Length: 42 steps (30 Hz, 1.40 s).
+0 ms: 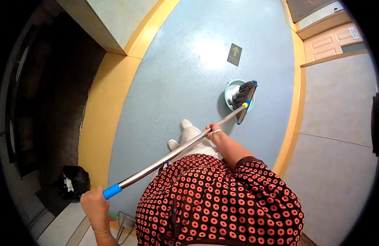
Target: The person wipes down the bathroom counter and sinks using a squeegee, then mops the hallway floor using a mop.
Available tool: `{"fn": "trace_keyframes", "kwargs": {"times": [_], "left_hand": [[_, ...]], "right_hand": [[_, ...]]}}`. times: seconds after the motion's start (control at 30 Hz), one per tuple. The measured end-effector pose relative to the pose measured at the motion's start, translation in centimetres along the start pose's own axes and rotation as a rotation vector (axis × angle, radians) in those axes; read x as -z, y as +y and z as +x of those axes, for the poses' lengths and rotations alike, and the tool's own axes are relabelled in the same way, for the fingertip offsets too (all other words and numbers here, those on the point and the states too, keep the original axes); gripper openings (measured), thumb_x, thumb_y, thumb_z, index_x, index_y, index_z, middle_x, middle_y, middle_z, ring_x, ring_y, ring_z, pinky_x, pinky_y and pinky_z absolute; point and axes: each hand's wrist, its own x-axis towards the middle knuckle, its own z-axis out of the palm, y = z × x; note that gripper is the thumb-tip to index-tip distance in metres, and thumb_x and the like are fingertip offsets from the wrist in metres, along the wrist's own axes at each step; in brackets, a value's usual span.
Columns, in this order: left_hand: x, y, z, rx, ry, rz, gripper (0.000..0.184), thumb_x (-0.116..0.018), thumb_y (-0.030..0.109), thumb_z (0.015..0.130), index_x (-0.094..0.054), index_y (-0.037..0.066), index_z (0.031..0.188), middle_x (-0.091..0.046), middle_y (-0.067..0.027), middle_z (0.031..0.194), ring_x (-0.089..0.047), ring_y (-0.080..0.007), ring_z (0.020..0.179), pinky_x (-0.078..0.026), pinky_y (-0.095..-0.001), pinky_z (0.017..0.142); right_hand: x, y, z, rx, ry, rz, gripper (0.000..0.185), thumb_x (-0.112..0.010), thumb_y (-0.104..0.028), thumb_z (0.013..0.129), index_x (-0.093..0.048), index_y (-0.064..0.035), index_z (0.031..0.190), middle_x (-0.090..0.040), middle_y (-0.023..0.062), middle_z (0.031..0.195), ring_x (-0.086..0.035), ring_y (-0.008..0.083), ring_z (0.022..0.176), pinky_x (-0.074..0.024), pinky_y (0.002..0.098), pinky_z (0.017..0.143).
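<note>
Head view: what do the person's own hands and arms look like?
The left hand is gloveless, with a thin gold-toned bangle; the right hand, also gloveless, wears a silvery bangle. The right sleeve, black with coral rings, ends in a dark brown cuff.

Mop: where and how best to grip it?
Probably two-handed from the near side: left hand around the blue end grip, right hand farther along the metal pole. The long pole slants toward the person; the mop head is over the basin.
</note>
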Motion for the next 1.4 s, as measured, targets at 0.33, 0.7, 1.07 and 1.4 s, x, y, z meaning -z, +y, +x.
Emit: {"fn": "trace_keyframes", "kwargs": {"times": [0.33, 0.7, 1.07, 1.4], "left_hand": [[0.7, -2.4, -0.4, -0.025, -0.02, 0.03, 0.022, -0.06, 0.007, 0.048, -0.039, 0.008, 0.053, -0.042, -0.0079, 0.05, -0.045, -0.0253, 0.049, -0.032, -0.034, 0.045], [1.7, -2.0, 0.2, 0.019, -0.153, 0.022, 0.019, -0.06, 0.009, 0.045, -0.042, 0.007, 0.052, -0.047, -0.0099, 0.051, -0.048, -0.0269, 0.049, -0.035, -0.0343, 0.045], [1.6, -0.7, 0.0, 0.025, -0.227, -0.061, 0.018, -0.062, 0.01, 0.047, -0.045, 0.007, 0.053, -0.049, -0.0104, 0.052, -0.049, -0.0274, 0.049, -0.037, -0.0349, 0.046], [-3.6, -2.8, -2.4, 0.125, -0.575, -0.363, 0.02, -0.06, 0.021, 0.049, -0.054, 0.008, 0.062, -0.052, -0.012, 0.055, -0.051, -0.0305, 0.054, -0.041, -0.0367, 0.053]], "right_hand": [[-0.6, 4.6, 0.1, -0.014, -0.075, -0.262, 0.012, -0.038, -0.012, 0.076, -0.037, -0.0038, 0.084, -0.047, 0.0099, 0.067, -0.049, 0.0198, 0.057, -0.0455, 0.0361, 0.051], [-1.7, 4.9, -1.4, 0.05, 0.023, -0.304, 0.016, -0.039, -0.015, 0.075, -0.038, -0.0014, 0.084, -0.047, 0.0116, 0.066, -0.05, 0.0218, 0.056, -0.045, 0.0365, 0.046], [-1.5, 0.8, -1.0, 0.053, -0.051, -0.151, 0.018, -0.041, -0.016, 0.076, -0.037, 0.0001, 0.082, -0.045, 0.0144, 0.063, -0.044, 0.0235, 0.055, -0.0425, 0.0379, 0.053], [-0.4, 2.8, 0.5, 0.054, -0.105, -0.126, 0.015, -0.036, -0.016, 0.073, -0.037, -0.0017, 0.073, -0.037, 0.0055, 0.05, -0.038, 0.0149, 0.042, -0.0385, 0.0273, 0.042]]}}
